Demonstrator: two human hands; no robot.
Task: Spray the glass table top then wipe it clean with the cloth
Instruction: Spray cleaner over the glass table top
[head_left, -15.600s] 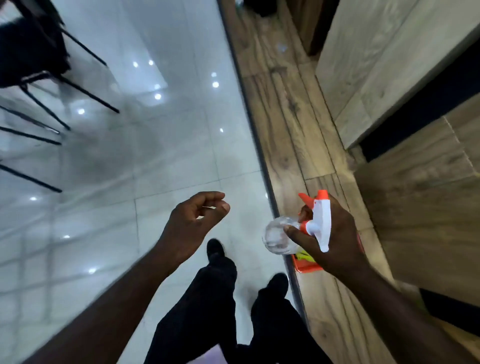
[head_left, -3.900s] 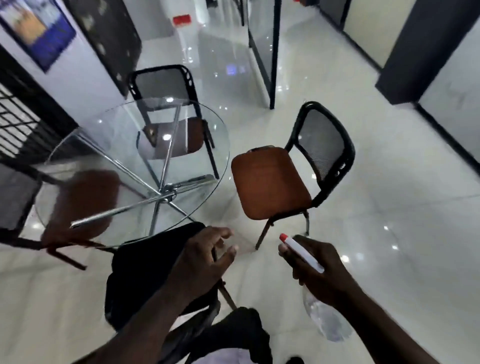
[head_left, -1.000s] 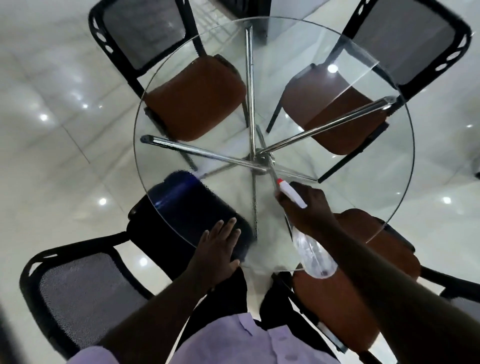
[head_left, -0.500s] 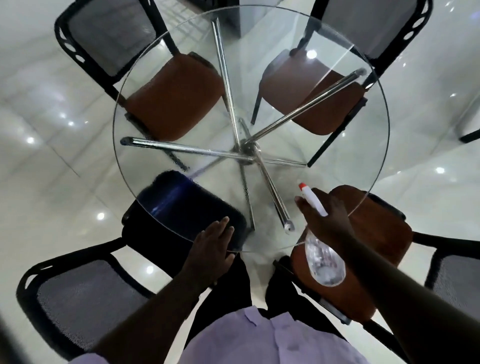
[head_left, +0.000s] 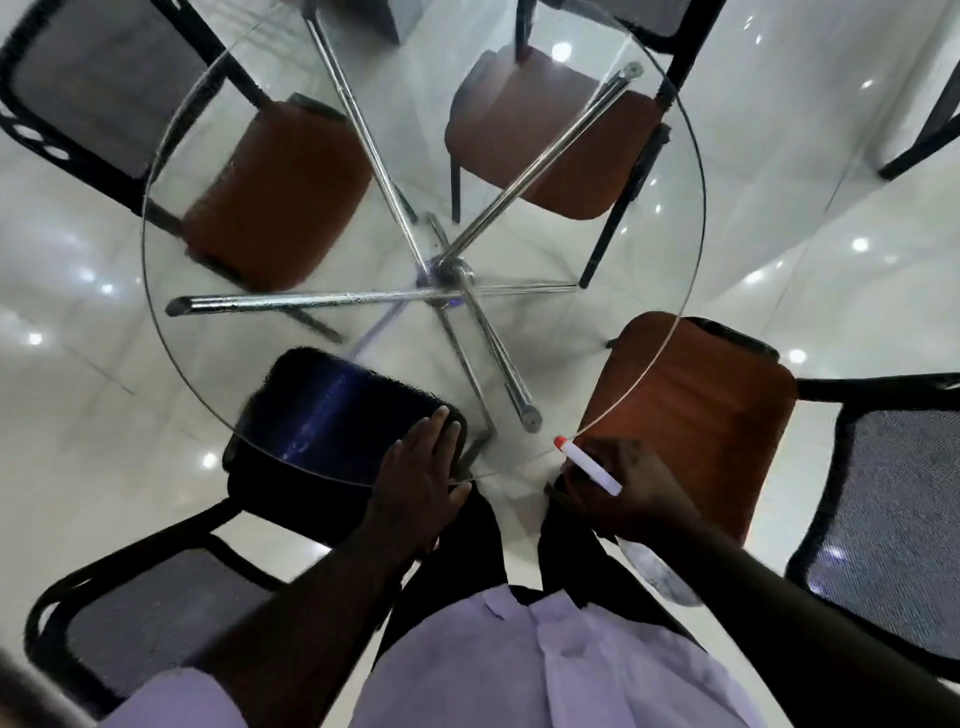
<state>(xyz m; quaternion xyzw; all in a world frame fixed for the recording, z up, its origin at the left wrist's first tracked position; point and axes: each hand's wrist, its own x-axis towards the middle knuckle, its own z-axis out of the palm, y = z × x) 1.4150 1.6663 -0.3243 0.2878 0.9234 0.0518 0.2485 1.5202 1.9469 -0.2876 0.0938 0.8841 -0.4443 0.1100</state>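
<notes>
A round glass table top (head_left: 613, 249) on crossed chrome legs (head_left: 452, 275) fills the upper middle of the head view. My left hand (head_left: 421, 483) lies flat with straight fingers on the glass at its near edge. My right hand (head_left: 623, 493) grips a clear spray bottle (head_left: 660, 571) with a white, orange-tipped head (head_left: 587, 466). The nozzle points up-left at the near rim. The bottle body hangs below my wrist, partly hidden by my forearm. No cloth is in view.
Several black mesh chairs surround the table: brown seats at far left (head_left: 270, 208), far right (head_left: 540, 135) and near right (head_left: 691, 410), a dark seat (head_left: 332, 410) under the glass by my left hand. The glossy white floor (head_left: 831, 249) reflects ceiling lights.
My right hand with the bottle has drawn back from over the glass toward the table's near edge. The left hand stays flat on the glass. The view has tilted further downward.
</notes>
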